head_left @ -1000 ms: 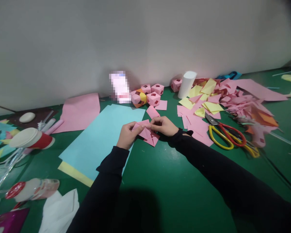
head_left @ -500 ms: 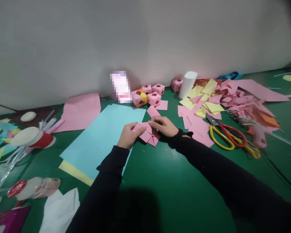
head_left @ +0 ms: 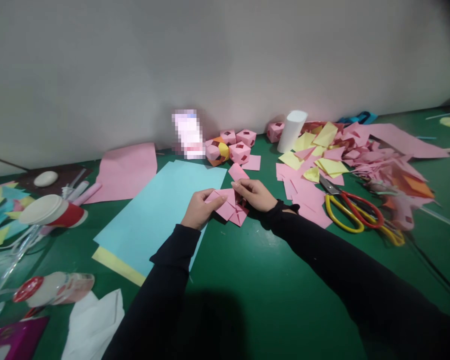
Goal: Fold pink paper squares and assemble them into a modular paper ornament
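Over the glossy green surface (head_left: 285, 285), the left hand (head_left: 197, 209) and the right hand (head_left: 257, 195) pinched a folded pink paper piece (head_left: 225, 206) between them, beside a large light-blue rectangular paper sheet (head_left: 157, 215).

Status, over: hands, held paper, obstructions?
Left hand pinching folded pink paper piece. Right hand at its edge. Blue rectangular paper sheet under left forearm, not blocking.

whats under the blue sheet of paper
A yellow sheet pokes out from under the near end of the blue paper. Whatever else lies beneath is covered.
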A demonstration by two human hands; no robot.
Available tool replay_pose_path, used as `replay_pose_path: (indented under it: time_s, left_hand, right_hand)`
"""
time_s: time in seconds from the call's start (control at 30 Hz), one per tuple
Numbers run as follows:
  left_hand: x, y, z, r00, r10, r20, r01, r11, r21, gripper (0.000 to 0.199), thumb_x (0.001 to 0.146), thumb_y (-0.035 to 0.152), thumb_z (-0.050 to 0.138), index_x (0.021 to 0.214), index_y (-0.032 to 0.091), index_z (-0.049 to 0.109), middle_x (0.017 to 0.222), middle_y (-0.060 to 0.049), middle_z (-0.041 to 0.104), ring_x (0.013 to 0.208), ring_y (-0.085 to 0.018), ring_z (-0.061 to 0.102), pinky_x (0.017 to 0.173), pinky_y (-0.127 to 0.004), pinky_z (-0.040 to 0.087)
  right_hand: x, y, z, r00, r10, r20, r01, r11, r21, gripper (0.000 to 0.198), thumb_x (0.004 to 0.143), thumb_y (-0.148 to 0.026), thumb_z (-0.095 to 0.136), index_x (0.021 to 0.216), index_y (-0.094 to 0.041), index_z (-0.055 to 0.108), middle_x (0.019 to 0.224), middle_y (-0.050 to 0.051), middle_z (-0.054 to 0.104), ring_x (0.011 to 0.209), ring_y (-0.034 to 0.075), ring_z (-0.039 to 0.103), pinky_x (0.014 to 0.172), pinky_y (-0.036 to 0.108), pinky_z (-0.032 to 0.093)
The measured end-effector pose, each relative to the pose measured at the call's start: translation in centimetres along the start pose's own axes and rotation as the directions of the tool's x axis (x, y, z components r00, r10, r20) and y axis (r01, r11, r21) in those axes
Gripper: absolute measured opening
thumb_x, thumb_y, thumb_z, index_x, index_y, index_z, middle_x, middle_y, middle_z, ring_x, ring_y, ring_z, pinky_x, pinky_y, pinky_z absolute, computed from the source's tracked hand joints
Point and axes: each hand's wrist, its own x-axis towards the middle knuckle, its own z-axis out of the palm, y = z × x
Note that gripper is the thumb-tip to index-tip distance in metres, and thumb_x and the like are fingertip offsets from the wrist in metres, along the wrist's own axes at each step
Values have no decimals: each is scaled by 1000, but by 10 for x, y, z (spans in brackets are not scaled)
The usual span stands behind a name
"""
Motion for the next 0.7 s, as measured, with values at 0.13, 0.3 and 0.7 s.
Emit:
replay_pose_path:
  time_s: [0.13, 0.3, 0.7]
  left_hand:
    - [0, 0, 1, 1000, 5, -28, -5, 1000, -18, 33, 65, 41, 79, 66, 13, 63, 62, 1, 56, 56, -11, 49, 54, -24, 39]
    - [0, 1, 2, 999, 1, -33, -1, 1000, -2, 32, 65, 40, 79, 65, 13, 63, 61, 2, 55, 56, -11, 48, 53, -24, 38]
    - [2, -3, 1, 997, 40, -59, -40, 999, -8, 30, 67, 41, 78, 70, 13, 67, 62, 1, 58, 58, -12, 51, 56, -25, 40]
  right_hand:
    - [0, -1, 0, 1000, -7, 11, 8, 1000, -20, 46, 88, -57, 52, 64, -17, 56, 58, 0, 57, 51, 10, 49, 53, 24, 39]
    - [-2, -1, 2, 999, -28, -31, 28, 999, -16, 41, 86, -52, 58, 64, -17, 56, 57, -1, 57, 52, 10, 48, 54, 25, 39]
    - [-2, -1, 0, 999, 36, 27, -37, 998, 55, 40, 79, -54, 65, 69, -16, 61, 60, 0, 59, 54, 11, 52, 53, 25, 40]
